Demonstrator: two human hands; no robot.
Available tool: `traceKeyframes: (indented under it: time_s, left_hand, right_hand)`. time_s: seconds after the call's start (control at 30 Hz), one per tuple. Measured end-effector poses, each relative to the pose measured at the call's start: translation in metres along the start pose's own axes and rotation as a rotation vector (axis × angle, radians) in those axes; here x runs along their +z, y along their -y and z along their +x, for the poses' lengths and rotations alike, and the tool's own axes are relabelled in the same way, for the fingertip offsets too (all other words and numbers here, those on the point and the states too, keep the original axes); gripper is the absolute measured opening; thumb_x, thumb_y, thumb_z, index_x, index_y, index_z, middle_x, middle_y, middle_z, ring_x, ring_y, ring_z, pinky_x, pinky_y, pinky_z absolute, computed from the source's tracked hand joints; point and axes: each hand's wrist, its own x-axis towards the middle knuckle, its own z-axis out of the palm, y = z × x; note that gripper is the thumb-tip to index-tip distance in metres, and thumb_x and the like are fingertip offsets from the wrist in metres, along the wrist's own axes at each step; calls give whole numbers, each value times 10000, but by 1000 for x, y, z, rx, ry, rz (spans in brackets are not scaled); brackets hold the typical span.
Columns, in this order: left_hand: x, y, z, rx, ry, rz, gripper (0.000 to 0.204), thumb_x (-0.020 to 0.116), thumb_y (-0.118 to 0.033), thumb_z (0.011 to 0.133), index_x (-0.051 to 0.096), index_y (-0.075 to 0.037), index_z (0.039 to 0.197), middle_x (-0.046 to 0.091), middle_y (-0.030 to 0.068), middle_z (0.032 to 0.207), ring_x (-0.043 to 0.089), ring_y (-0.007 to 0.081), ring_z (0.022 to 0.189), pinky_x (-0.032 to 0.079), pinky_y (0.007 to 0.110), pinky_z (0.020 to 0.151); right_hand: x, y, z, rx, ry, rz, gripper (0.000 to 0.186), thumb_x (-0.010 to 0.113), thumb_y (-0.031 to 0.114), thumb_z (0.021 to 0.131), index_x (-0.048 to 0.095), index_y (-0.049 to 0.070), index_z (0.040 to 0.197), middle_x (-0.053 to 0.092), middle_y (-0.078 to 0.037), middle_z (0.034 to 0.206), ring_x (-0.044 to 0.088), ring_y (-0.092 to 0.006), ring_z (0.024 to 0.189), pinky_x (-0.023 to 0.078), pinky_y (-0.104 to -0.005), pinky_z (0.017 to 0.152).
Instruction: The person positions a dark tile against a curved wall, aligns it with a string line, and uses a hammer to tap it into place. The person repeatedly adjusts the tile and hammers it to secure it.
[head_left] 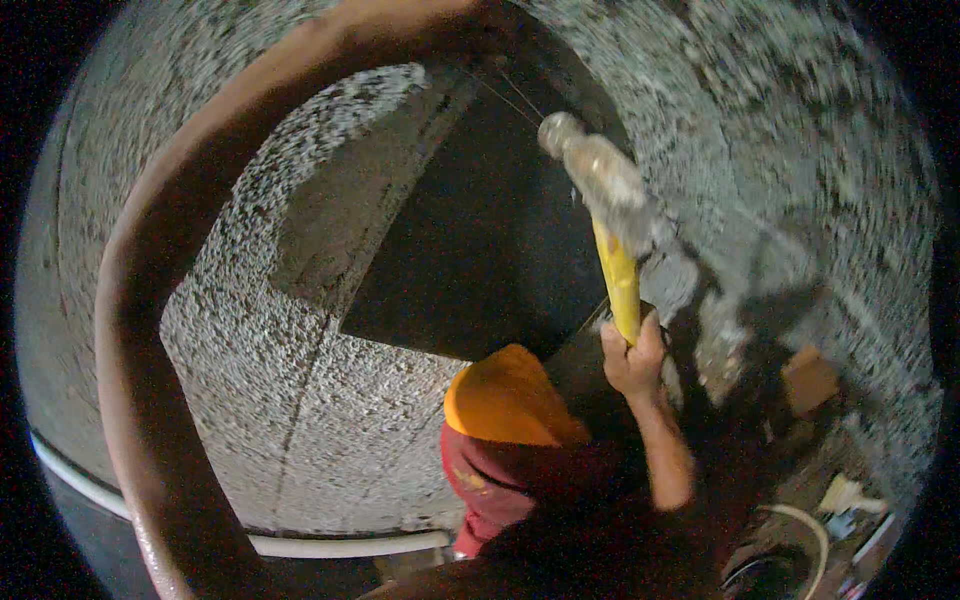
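Observation:
My right hand (636, 362) is wrapped around the yellow handle of a hammer (605, 180), low on the grip. The hammer is raised, its whitish, dusty metal head pointing up and to the left, slightly blurred. Behind it lies a dark, smooth, straight-edged area (460, 250) in the rough grey wall; I cannot tell whether it is a panel or an opening. My left arm (150, 270) bends up along the left side and reaches across to the top edge. There the left hand falls into deep shadow, and its fingers do not show.
Rough speckled wall (800, 150) surrounds the dark area. Broken chunks and a brown brick-like piece (810, 380) lie at the right. At the lower right are a pale curved hose (815, 535) and scraps. A white pipe (350, 545) runs along the bottom left.

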Motion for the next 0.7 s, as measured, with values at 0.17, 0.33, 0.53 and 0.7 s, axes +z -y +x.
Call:
traceKeyframes:
  time_s: [0.17, 0.33, 0.53, 0.7]
  left_hand:
    - [-21, -8, 8, -14, 77, -16, 192, 552, -232, 846, 633, -86, 940, 636, 127, 855, 607, 291, 737, 479, 386, 615]
    - [-1, -11, -4, -130, 2, -53, 227, 574, -277, 818, 629, -184, 1018, 630, 79, 962, 599, 306, 836, 482, 379, 688]
    - [-8, -13, -2, -34, -86, -150, 220, 577, -284, 831, 635, -201, 1026, 637, 47, 973, 615, 281, 824, 487, 349, 674]
    - [-18, -48, -6, -163, -236, -211, 191, 562, -215, 850, 645, -188, 1021, 648, 34, 953, 636, 222, 782, 485, 287, 662]
  right_hand:
    - [-18, -31, -77, 285, 44, 18, 590, 627, 341, 781, 470, -133, 1095, 583, -253, 868, 594, -370, 815, 473, -398, 714]
    - [-23, -53, -112, 341, 213, -83, 589, 614, 407, 785, 504, -66, 1118, 594, -235, 855, 593, -387, 765, 482, -423, 700]
    - [-37, -39, -100, 605, 236, 214, 520, 647, 400, 763, 538, -10, 1065, 602, -195, 793, 595, -385, 683, 493, -422, 620]
    - [-35, -68, -115, 85, 112, -266, 478, 665, 360, 757, 542, -5, 1041, 604, -203, 794, 604, -377, 669, 497, -426, 601]
